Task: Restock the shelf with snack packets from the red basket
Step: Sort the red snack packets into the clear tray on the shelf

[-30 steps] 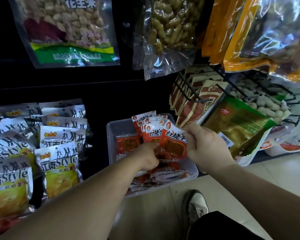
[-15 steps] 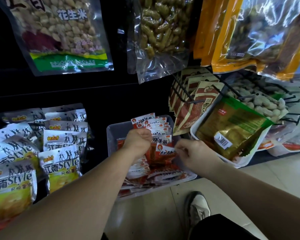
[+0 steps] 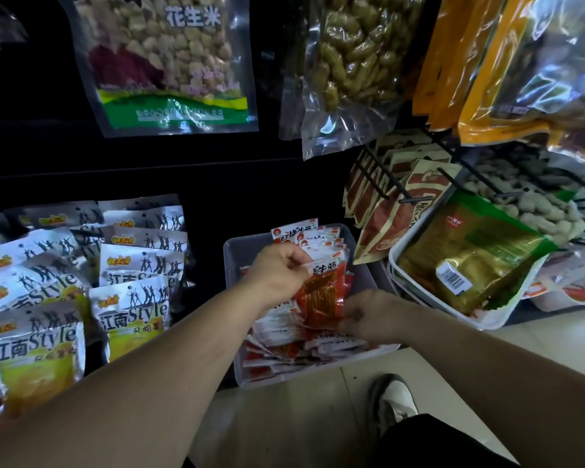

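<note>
Left forearm reaching from near left, left grip (image 3: 277,275) pinching snack packet (image 3: 321,298) top, right forearm from near right, right grip (image 3: 375,315) curled on its lower edge

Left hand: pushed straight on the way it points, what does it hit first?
Likely the upright red packets at the back of the clear tray, just beyond the front packet the left hand pinches; depth unclear.

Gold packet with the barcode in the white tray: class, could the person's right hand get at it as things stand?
Probably yes: the gold packet lies uncovered on top in the white tray, beside the right hand, though that hand must first release the red packet.
</note>
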Demonstrator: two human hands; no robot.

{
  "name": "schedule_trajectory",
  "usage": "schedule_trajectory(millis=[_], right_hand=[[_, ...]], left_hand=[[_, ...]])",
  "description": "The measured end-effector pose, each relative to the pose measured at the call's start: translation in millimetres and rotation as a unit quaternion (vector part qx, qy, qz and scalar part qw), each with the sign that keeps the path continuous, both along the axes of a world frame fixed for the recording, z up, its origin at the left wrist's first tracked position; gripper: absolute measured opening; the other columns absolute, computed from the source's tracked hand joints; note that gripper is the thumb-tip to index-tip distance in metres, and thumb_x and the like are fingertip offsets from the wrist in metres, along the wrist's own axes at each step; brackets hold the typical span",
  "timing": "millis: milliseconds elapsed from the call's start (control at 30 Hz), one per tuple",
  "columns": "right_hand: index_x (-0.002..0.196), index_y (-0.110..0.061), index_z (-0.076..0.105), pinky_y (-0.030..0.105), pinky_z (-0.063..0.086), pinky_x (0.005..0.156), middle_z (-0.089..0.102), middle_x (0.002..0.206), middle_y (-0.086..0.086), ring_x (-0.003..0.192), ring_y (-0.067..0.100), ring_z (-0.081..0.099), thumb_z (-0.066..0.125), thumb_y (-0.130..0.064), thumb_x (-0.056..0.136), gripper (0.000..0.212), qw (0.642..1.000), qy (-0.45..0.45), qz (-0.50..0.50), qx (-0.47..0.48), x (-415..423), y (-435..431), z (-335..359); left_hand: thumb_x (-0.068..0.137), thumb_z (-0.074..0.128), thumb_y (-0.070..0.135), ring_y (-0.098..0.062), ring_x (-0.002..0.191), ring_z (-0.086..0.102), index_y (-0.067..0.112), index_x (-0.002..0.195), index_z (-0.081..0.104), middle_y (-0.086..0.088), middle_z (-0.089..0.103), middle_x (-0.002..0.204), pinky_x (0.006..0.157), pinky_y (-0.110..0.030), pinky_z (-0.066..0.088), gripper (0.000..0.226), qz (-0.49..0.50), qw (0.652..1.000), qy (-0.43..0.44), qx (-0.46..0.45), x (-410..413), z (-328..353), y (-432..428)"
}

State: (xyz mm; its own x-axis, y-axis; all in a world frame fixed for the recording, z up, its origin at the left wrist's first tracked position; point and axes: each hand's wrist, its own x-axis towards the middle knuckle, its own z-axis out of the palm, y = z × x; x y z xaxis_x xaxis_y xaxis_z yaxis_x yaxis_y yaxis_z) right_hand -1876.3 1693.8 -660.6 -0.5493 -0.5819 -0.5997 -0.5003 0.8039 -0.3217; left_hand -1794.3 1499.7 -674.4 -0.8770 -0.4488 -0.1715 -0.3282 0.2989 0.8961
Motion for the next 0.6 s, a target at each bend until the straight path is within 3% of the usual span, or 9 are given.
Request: schedule_trajectory(millis=[67,133,233,300,400,467,500,533,600], right_hand=[[0.102,-0.028,0.074,0.024,0.048,0.076,0.066,0.101,-0.009,0.095,0.014,0.065,0.065,-0.031,0.097,0.01,0.994,0.084,-0.002,-0.064,0.5,0.0,5.5],[0.088,-0.03,0.068,0.026,0.047,0.078,0.06,0.097,-0.012,0.096,0.014,0.063,0.073,-0.024,0.092,0.009,0.976,0.121,-0.043,-0.175,4.0,-2.6,14.6],[0.082,-0.025,0.063,0.027,0.051,0.072,0.064,0.086,-0.011,0.079,0.01,0.062,0.083,-0.019,0.086,0.022,0.933,0.054,-0.148,-0.324,15.9,-11.3,35.4],[0.082,-0.02,0.061,0.029,0.052,0.066,0.065,0.076,-0.007,0.069,0.012,0.061,0.082,-0.006,0.086,0.026,0.895,-0.006,-0.196,-0.401,28.5,-18.6,53.8],[0.095,-0.021,0.063,0.056,0.055,0.08,0.069,0.097,0.02,0.084,0.038,0.064,0.077,0.0,0.089,0.026,0.855,-0.034,-0.24,-0.458,46.1,-25.4,82.6],[0.11,-0.03,0.067,0.056,0.058,0.083,0.073,0.105,0.016,0.092,0.033,0.07,0.074,0.001,0.092,0.037,0.836,-0.068,-0.265,-0.476,58.6,-26.0,100.0],[0.119,-0.033,0.066,0.049,0.061,0.083,0.076,0.109,0.01,0.1,0.03,0.072,0.072,0.004,0.093,0.046,0.825,-0.102,-0.278,-0.481,64.7,-24.8,107.5],[0.128,-0.033,0.065,0.045,0.063,0.086,0.076,0.113,0.007,0.107,0.028,0.072,0.069,0.008,0.093,0.054,0.819,-0.137,-0.283,-0.48,70.2,-22.5,114.4],[0.137,-0.027,0.062,0.05,0.059,0.097,0.077,0.117,0.007,0.112,0.029,0.071,0.067,0.014,0.091,0.062,0.814,-0.185,-0.283,-0.472,79.6,-16.3,127.3]], left_hand=[[0.096,0.074,0.02,-0.001,0.084,0.066,0.031,0.086,0.066,0.011,0.071,0.093,0.061,-0.004,0.048,0.016,-0.018,1.0,0.009,0.013,7.2,12.8,3.3],[0.098,0.071,0.02,-0.008,0.08,0.065,0.027,0.09,0.066,0.006,0.07,0.092,0.062,-0.011,0.048,0.012,-0.035,0.999,0.018,0.016,15.6,26.2,4.5],[0.1,0.068,0.02,-0.015,0.088,0.064,0.019,0.102,0.068,-0.002,0.07,0.099,0.075,-0.023,0.05,0.003,-0.041,0.998,0.047,0.025,28.1,52.1,3.7],[0.098,0.07,0.019,-0.014,0.089,0.065,0.02,0.105,0.068,-0.003,0.072,0.104,0.075,-0.023,0.05,0.007,-0.024,0.996,0.074,0.046,35.5,71.1,1.6],[0.089,0.081,0.016,-0.012,0.078,0.073,0.022,0.106,0.064,-0.003,0.077,0.098,0.059,-0.026,0.054,0.025,0.049,0.985,0.096,0.138,48.2,99.4,-3.2],[0.084,0.084,0.009,-0.021,0.086,0.077,0.019,0.107,0.058,-0.007,0.078,0.1,0.067,-0.038,0.063,0.037,0.082,0.971,0.084,0.209,59.0,111.7,-6.0],[0.083,0.084,0.005,-0.027,0.09,0.077,0.017,0.106,0.056,-0.01,0.077,0.102,0.073,-0.044,0.064,0.038,0.081,0.967,0.078,0.227,64.5,115.1,-6.7],[0.083,0.082,0.001,-0.031,0.091,0.077,0.016,0.104,0.056,-0.013,0.077,0.103,0.073,-0.045,0.063,0.036,0.069,0.966,0.076,0.236,70.0,118.7,-6.4],[0.086,0.077,-0.003,-0.031,0.086,0.077,0.015,0.103,0.062,-0.014,0.078,0.102,0.067,-0.038,0.06,0.03,0.021,0.967,0.082,0.241,80.8,124.3,-6.0]])
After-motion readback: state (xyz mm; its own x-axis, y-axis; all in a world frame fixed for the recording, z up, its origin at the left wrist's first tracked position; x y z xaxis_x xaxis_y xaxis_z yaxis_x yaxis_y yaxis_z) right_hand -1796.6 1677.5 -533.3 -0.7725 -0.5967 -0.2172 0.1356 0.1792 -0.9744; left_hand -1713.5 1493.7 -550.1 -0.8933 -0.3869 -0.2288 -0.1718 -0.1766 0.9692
